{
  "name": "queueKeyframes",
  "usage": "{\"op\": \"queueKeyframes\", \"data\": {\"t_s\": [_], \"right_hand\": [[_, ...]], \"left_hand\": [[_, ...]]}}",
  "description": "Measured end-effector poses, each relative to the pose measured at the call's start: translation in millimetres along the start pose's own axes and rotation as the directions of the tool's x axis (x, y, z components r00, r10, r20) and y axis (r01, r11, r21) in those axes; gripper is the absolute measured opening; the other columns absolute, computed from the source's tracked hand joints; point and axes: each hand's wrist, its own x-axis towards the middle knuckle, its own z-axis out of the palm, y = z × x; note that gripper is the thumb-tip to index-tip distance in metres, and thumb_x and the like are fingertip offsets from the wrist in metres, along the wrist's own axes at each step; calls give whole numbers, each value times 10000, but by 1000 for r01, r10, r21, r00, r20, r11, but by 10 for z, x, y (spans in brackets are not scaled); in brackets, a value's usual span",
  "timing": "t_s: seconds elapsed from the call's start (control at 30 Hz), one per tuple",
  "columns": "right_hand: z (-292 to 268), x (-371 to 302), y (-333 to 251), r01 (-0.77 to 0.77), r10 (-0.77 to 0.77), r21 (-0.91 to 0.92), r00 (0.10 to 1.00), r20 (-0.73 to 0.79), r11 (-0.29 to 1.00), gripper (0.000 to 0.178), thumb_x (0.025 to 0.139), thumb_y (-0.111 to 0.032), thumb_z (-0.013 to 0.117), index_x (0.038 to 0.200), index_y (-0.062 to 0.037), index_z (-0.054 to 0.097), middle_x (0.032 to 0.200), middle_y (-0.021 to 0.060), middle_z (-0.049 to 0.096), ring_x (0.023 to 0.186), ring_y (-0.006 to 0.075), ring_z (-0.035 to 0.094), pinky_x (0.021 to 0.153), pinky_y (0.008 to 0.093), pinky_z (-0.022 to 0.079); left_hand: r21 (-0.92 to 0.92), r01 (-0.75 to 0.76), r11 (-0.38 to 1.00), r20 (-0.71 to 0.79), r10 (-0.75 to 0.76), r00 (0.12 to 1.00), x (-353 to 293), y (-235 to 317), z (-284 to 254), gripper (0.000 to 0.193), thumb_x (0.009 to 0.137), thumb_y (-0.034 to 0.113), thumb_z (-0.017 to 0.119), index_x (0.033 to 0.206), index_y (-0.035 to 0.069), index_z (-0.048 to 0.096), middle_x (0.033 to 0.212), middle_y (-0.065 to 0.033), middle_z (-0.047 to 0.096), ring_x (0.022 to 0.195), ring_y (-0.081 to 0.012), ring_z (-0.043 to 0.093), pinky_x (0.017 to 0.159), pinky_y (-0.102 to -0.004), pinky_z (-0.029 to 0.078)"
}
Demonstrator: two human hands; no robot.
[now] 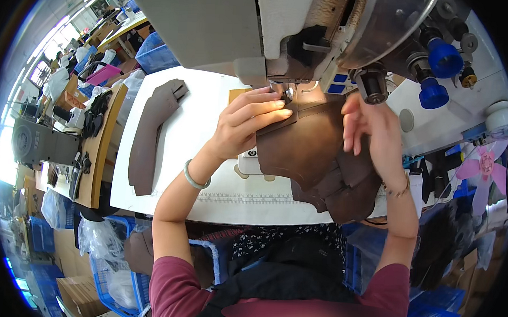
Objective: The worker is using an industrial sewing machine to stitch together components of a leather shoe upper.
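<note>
My left hand is at the presser foot of a sewing machine, its fingers pressed together over the edge of a brown leather piece. A small dark leather patch shows under these fingertips; the thumb is hidden. A stitched seam runs across the leather to the right of the foot. My right hand hovers over the right side of the leather, fingers loosely bent and apart, with nothing visible in them. Its upper fingers are partly hidden behind a machine part. More brown leather pieces lie bunched below it.
A long curved brown leather piece lies left on the white table. The machine head hangs over the work, with blue knobs at right. A pink fan stands far right. Blue baskets sit below the table edge.
</note>
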Motion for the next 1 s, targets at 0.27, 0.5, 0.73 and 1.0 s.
{"op": "queueKeyframes", "data": {"t_s": [0.27,0.5,0.73,1.0], "right_hand": [[128,-303,351,573,-465,-817,741,485,61,457,824,-67,545,1281,-77,545,1322,96,514,1283,277,462,1066,420,380],[183,-144,317,654,-548,-705,709,444,274,406,761,-85,578,1161,-19,596,1246,139,560,1200,305,529,1026,420,428],[258,-115,288,621,-550,-744,722,421,246,294,774,-89,572,1065,-62,604,1249,145,578,1123,264,563,951,391,441],[273,-97,233,642,-526,-756,691,496,129,276,801,-115,539,1048,-33,629,1235,125,610,1151,284,562,940,397,450]], "left_hand": [[137,-84,987,50,78,996,10,57,-54,281,785,152,604,1033,104,726,1059,-85,658,1053,-271,634,927,-431,527],[186,-108,977,81,94,992,40,121,-77,236,765,147,673,969,31,707,1009,-105,684,962,-270,669,862,-402,544],[175,-73,982,49,65,997,40,151,-49,246,758,141,648,965,21,709,1011,-113,677,944,-279,673,850,-396,566],[63,35,997,-33,-33,999,31,189,-22,296,743,103,640,1010,0,713,1031,-129,676,960,-303,674,877,-418,560]]}}
